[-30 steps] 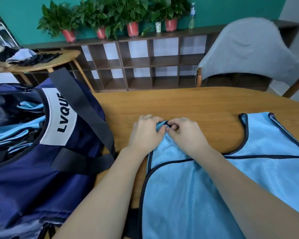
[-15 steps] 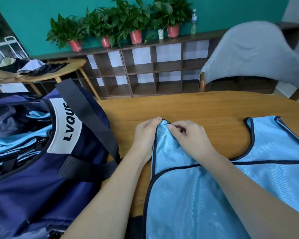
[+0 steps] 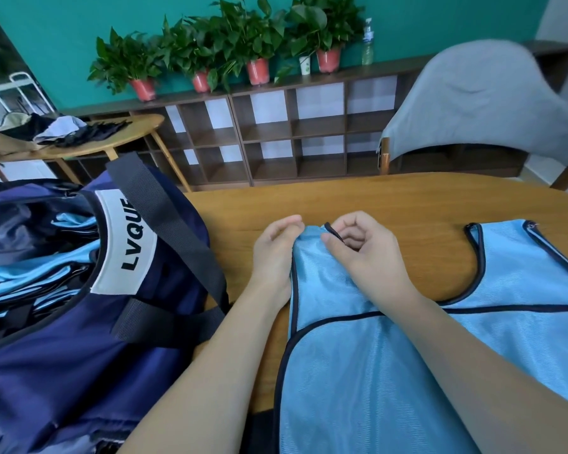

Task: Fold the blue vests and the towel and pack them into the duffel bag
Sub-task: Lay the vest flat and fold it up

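A light blue mesh vest (image 3: 391, 371) with dark navy piping lies spread flat on the wooden table (image 3: 391, 204), its shoulder straps pointing away from the person and its body running off the near edge of the view. Both hands work at the tip of the vest's left-side shoulder strap: the left hand (image 3: 274, 253) has its fingers curled over the strap's outer corner, thumb and fingertips pinching the blue fabric, while the right hand (image 3: 363, 249) grips the strap end just beside it, thumb pressed against the dark trim with the other fingers curled in above. The two hands sit close together, almost touching. The vest's other shoulder strap lies flat and untouched farther right, near the table's far edge. To the left on the table stands the navy duffel bag (image 3: 63, 355), unzipped and gaping, with a white label reading LVQUE and a black webbing strap (image 3: 174, 231) draped over its side; folded light blue vests (image 3: 46, 273) already lie stacked inside it. Behind the table a grey chair (image 3: 482, 103) stands at the right, a dark cubby shelf (image 3: 276, 139) lines the teal wall, and potted plants (image 3: 230, 50) in red pots sit along its top
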A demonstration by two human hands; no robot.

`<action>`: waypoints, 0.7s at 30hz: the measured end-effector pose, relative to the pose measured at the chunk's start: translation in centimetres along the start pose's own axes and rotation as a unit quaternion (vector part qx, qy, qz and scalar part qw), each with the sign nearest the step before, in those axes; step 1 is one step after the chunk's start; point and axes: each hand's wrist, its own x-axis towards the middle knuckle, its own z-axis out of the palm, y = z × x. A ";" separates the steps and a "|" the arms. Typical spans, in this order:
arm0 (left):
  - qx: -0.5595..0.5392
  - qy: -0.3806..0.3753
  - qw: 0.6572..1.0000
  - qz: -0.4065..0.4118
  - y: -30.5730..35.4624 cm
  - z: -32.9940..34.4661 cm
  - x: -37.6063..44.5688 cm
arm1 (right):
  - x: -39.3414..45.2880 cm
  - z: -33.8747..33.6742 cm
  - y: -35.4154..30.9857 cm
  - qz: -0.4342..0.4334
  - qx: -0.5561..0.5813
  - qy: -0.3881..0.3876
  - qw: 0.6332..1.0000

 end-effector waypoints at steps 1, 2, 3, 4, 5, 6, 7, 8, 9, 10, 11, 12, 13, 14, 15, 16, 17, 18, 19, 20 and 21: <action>0.017 0.027 0.999 0.019 -0.3 0.0 0.3 | -0.1 -0.1 -0.2 0.002 0.018 0.003 1.000; 0.032 0.047 0.998 0.038 -0.4 -0.1 0.5 | -0.2 -0.1 -0.3 0.005 0.032 0.003 0.999; 0.044 0.061 0.996 0.051 -0.6 -0.1 0.7 | -0.3 -0.3 -0.3 0.005 0.041 0.000 0.999; 0.047 0.068 0.995 0.056 -0.7 -0.1 0.7 | -0.3 -0.4 -0.3 0.001 0.044 -0.002 0.999; 0.043 0.069 0.995 0.058 -0.7 -0.1 0.8 | -0.4 -0.4 -0.3 -0.007 0.042 0.002 0.999; 0.039 0.068 0.995 0.059 -0.8 -0.1 0.8 | -0.5 -0.4 -0.2 -0.013 0.035 0.012 0.999; 0.038 0.068 0.995 0.060 -0.8 -0.1 0.9 | -0.5 -0.4 -0.2 -0.017 0.026 0.026 0.999; 0.039 0.063 0.995 0.061 -0.7 0.0 0.8 | -0.5 -0.3 -0.1 -0.019 0.014 0.036 0.999; 0.033 0.053 0.996 0.059 -0.6 -0.1 0.7 | -0.5 -0.3 0.0 -0.021 -0.005 0.041 0.999; 0.018 0.037 0.998 0.052 -0.4 -0.1 0.6 | -0.4 -0.2 0.1 -0.027 -0.035 0.040 0.998; 0.002 0.017 0.999 0.044 -0.2 -0.2 0.4 | -0.2 -0.2 0.4 -0.036 -0.067 0.037 0.996; -0.010 -0.005 0.999 0.036 0.0 -0.4 0.3 | -0.1 -0.2 0.6 -0.046 -0.094 0.036 0.994; -0.015 -0.028 0.999 0.031 0.2 -0.5 0.3 | 0.0 -0.2 0.7 -0.056 -0.112 0.035 0.991; -0.017 -0.047 0.998 0.027 0.3 -0.7 0.2 | 0.1 -0.2 0.8 -0.064 -0.125 0.032 0.990; -0.018 -0.059 0.998 0.025 0.3 -0.8 0.3 | 0.1 -0.1 0.9 -0.067 -0.133 0.028 0.988; -0.016 -0.062 0.997 0.030 0.3 -0.8 0.3 | 0.1 -0.1 0.9 -0.070 -0.136 0.025 0.988; -0.003 -0.052 0.998 0.048 0.2 -0.9 0.3 | 0.1 -0.1 0.9 -0.071 -0.135 0.025 0.988; 0.017 -0.034 0.997 0.072 0.1 -0.9 0.4 | 0.1 -0.1 0.9 -0.073 -0.132 0.029 0.988; 0.030 -0.018 0.995 0.092 0.1 -0.8 0.4 | 0.1 -0.1 0.8 -0.074 -0.125 0.036 0.989; 0.028 -0.006 0.994 0.102 0.0 -0.8 0.3 | 0.1 -0.2 0.7 -0.071 -0.116 0.043 0.990; 0.011 0.001 0.995 0.100 0.1 -0.8 0.3 | 0.1 -0.2 0.6 -0.065 -0.105 0.048 0.991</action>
